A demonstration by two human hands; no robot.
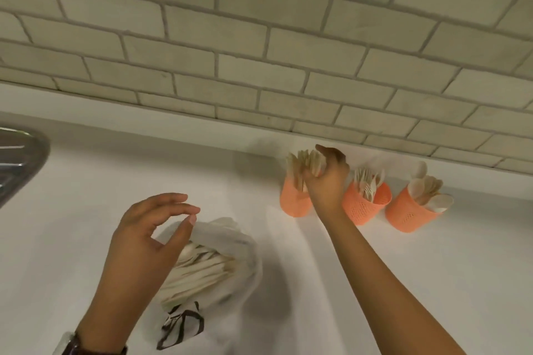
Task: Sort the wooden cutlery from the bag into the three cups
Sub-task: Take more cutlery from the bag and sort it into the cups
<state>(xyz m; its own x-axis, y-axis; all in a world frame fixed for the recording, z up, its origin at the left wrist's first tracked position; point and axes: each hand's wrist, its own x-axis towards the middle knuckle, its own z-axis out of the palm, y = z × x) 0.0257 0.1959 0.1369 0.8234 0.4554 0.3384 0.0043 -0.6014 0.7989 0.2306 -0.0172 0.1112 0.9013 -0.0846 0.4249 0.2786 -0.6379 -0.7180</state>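
On the counter [101, 176], three cups [360, 207] line the back edge toward the right; the bag [236, 239] lies nearer the front edge, left of them.

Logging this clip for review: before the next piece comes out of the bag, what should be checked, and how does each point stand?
1. Right hand clear of left cup: not ok, it grips the flat pieces standing in it.
2. Left hand free: ok, above the bag, holding nothing.
3. Bag open, cutlery reachable: ok.
4. Middle cup and right cup standing: ok.
5. Flat pieces all one kind: cannot tell.
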